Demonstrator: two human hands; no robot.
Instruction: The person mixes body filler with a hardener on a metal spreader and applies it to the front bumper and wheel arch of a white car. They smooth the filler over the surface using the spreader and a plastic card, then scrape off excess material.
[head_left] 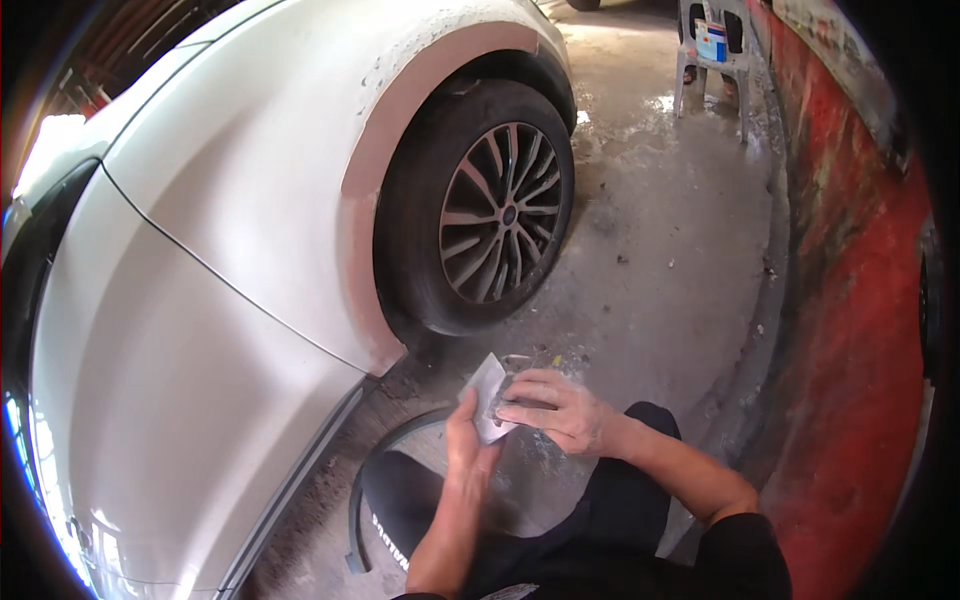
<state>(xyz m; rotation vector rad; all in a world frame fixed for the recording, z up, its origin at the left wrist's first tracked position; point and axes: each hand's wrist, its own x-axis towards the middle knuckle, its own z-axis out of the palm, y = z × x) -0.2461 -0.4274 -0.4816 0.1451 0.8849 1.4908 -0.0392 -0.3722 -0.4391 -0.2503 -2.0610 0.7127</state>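
In front of my knees, my left hand (468, 435) grips a pale, flat, angular sheet (487, 388) by its near left edge, with the thumb along it. From the right, my right hand (565, 410) reaches over the sheet. Its fingers are bent together on something dark grey at the sheet's right side, mostly hidden under them. The kind of that small thing cannot be made out. Both hands are just beyond the wheel arch of a white car (240, 200), lower than its black tire (420, 270). A dull pinkish-grey band (365, 160) runs around the arch.
A curved dark trim strip (357, 500) lies on the floor beside my left leg. The multi-spoke wheel (508, 215) stands ahead. A grey plastic chair (740, 62) at the back holds a white and blue container (711, 42). A red wall (840, 300) runs along the right.
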